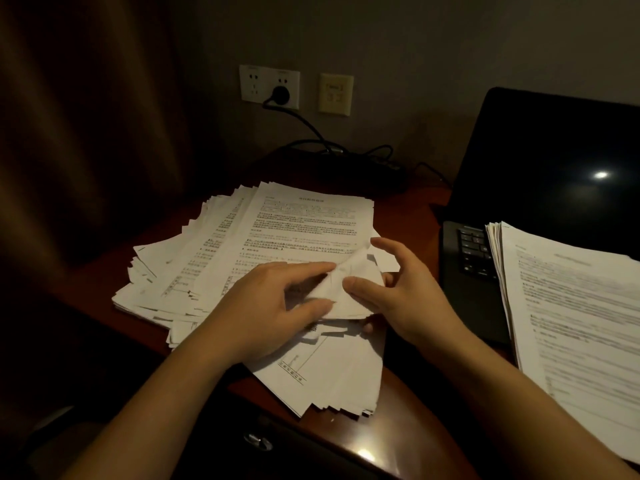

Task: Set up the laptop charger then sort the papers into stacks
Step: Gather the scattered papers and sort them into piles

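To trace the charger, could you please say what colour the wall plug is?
The plug is black; head view.

two hands are counted, the left hand (273, 306) and the right hand (405, 292), both near the middle. two lots of papers are seen: one loose heap (263, 237) at the left and middle, one stack (571, 306) at the right. one laptop (554, 161) is counted at the far right. on the far wall two plates are found, one white socket plate (258, 83) and one beige plate (336, 94), with one black plug (280, 95).
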